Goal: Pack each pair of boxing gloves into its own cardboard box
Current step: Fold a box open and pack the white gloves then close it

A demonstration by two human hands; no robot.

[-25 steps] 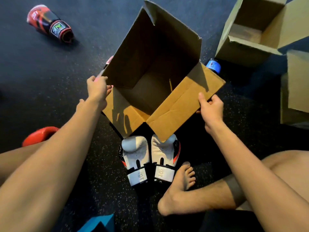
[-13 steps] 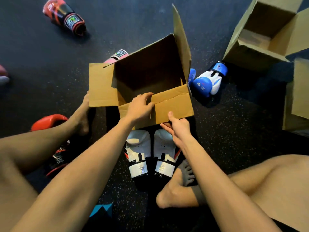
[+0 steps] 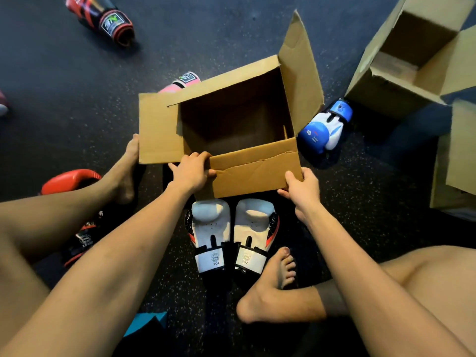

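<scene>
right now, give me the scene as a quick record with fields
box: open cardboard box on the floor, nothing visible inside
left hand: grips the near flap's left part
right hand: grips the near flap's right corner
white gloves: side by side on floor, just in front of box, unpacked
blue glove: on floor right of box
second box: open, far right

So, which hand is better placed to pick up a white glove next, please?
Probably the right hand: it pinches a corner of the box, beside a white glove. The left hand grips the flap and can steady it.
</scene>
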